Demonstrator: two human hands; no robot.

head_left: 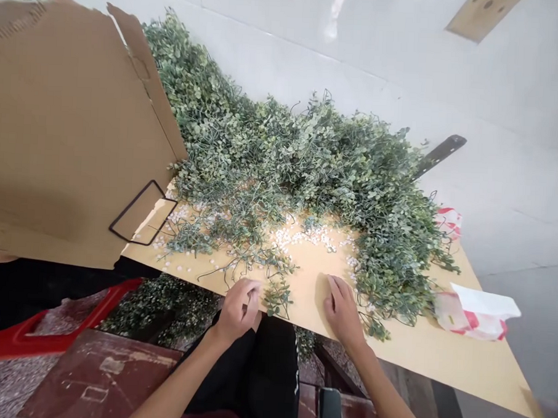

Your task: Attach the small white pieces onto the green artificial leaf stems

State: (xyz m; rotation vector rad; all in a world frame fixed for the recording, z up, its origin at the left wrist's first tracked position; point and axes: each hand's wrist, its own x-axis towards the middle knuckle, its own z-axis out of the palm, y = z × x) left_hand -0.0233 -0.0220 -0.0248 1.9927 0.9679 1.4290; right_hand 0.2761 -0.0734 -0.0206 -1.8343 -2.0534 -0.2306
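My left hand (pixel 239 308) rests at the near edge of the tan table (pixel 439 351), fingers curled and pinched on a small green sprig (pixel 277 297) of artificial foliage. My right hand (pixel 343 310) lies flat on the tabletop a little to the right, fingers stretched out, holding nothing, just left of the leafy pile's near edge. A big heap of artificial green foliage stems (pixel 308 167) covers the back of the table. Small white beads or petals (pixel 305 238) are scattered on the table between the heap and my hands.
A large cardboard box (pixel 65 132) with open flaps stands at the left, a black wire frame (pixel 142 212) leaning at its corner. A red-and-white plastic bag (pixel 475 313) lies at the right edge. More foliage (pixel 164 305) sits under the table beside a red stool (pixel 46 340).
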